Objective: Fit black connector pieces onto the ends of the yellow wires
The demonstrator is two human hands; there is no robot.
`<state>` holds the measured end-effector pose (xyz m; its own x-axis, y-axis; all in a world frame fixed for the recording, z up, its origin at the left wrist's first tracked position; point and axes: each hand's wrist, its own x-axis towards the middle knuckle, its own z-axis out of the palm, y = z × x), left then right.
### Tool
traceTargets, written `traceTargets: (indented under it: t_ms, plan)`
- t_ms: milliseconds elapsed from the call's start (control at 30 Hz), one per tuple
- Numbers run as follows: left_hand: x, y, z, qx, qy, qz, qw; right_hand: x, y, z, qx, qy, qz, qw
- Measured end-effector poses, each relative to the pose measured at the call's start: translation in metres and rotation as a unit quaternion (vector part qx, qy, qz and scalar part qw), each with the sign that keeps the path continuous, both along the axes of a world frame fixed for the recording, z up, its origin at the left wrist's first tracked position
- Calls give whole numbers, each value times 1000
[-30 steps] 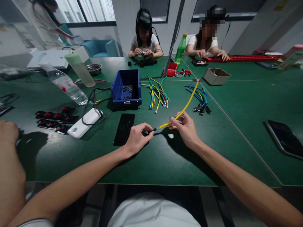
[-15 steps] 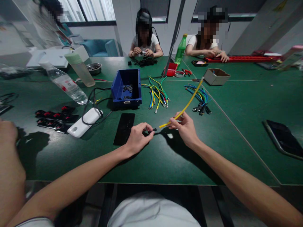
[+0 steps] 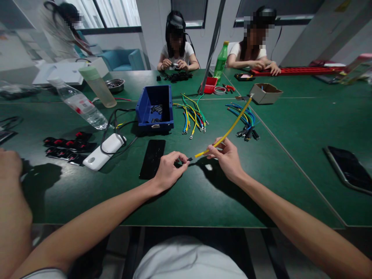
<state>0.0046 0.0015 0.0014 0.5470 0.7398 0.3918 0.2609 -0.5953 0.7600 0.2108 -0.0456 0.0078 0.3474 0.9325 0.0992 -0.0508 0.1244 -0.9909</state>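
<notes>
Between its thumb and fingers my left hand pinches a small black sleeve. My right hand grips a yellow wire near its lower end. That end points at the sleeve, with a small gap between the two. The wire's far end rises up and to the right and carries a metal terminal. A black phone lies flat beside my left hand. Beyond my hands are a bunch of coloured wires with ring terminals and a second bunch with black ends.
A blue bin holds small black pieces. To the left lie a white power bank, black-and-red packets and a tilted water bottle. Another phone is at right. Co-workers sit across the table, and someone's arm shows at left.
Both hands hold nearly the same pose. The yellow wire's far end has dipped slightly to the right, and its near end sits a touch closer to the black sleeve.
</notes>
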Motion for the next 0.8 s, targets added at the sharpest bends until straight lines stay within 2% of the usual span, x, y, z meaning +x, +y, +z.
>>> traceTargets:
  t_ms: [800]
  plan:
    - [0, 0, -3, 11, -15, -5, 1000, 1, 0, 1, 4, 16, 22, 1000]
